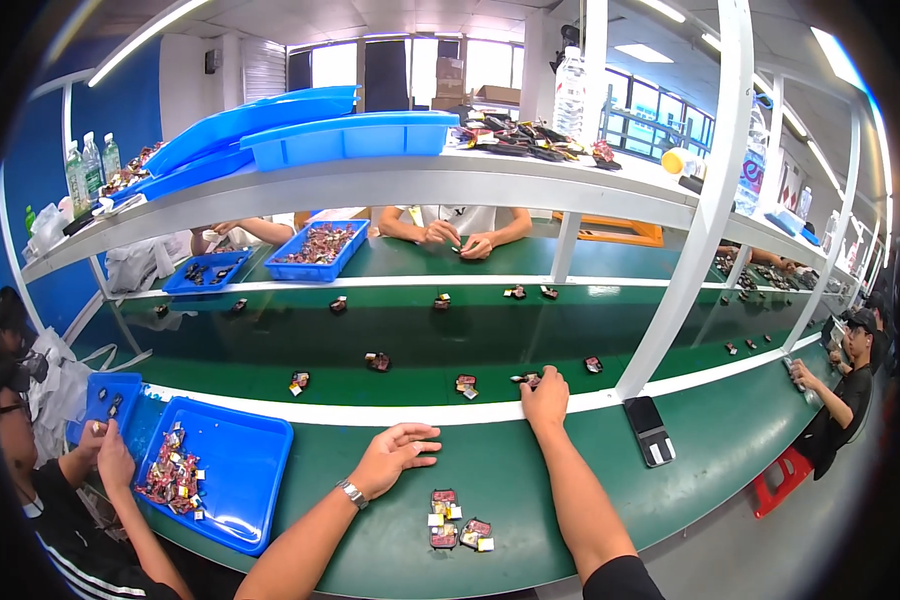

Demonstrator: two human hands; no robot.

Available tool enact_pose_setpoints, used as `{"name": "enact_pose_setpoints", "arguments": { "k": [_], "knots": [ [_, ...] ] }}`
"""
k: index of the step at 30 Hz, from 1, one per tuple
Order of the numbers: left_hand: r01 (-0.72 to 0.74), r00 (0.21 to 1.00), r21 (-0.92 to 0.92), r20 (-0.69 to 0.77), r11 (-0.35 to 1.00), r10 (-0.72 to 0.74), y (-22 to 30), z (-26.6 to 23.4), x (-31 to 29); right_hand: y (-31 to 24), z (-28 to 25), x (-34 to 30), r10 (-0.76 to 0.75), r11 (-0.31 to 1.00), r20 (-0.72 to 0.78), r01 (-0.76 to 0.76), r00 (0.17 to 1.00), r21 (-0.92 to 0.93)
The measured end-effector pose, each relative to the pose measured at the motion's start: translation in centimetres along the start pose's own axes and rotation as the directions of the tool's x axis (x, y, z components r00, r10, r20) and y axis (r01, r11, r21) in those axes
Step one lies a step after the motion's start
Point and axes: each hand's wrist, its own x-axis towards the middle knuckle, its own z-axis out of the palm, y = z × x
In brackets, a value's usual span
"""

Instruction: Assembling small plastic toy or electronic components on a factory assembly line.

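Note:
My right hand (545, 400) reaches over the white rail to the green belt. Its fingers close on a small black-cased electronic part (526, 379), mostly hidden under them. My left hand (398, 458), with a metal watch on the wrist, hovers over the near green worktop, fingers stretched and holding nothing. Between my forearms lie three similar parts with red wires and white-yellow tags: one upper part (444, 503), one lower part (443, 536) and one right-hand part (477, 534). On the belt, another such part (466, 386) lies left of my right hand, and one more (593, 365) to its right.
A blue tray (270, 470) with wired pieces stands at left, beside a co-worker's hands (115, 455). A black flip case (650, 432) lies right of my right arm. A white post (685, 250) rises beyond it. Overhead, a shelf (370, 180) carries blue trays.

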Motion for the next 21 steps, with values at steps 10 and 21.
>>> {"name": "enact_pose_setpoints", "arguments": {
  "k": [10, 21],
  "knots": [
    [0.055, 0.996, -0.046, -0.068, 0.997, -0.058, 0.6, -0.3, -0.8, -4.9, -5.3, -6.4, -0.45, 0.736, 0.216, 0.223, 0.866, 0.639],
    [0.196, 0.965, 0.04, 0.168, 0.98, -0.2, 1.3, -0.8, -0.8, -9.2, -8.6, -9.7, -0.737, 0.651, 0.434, 0.372, 0.519, 0.662]
  ]
}}
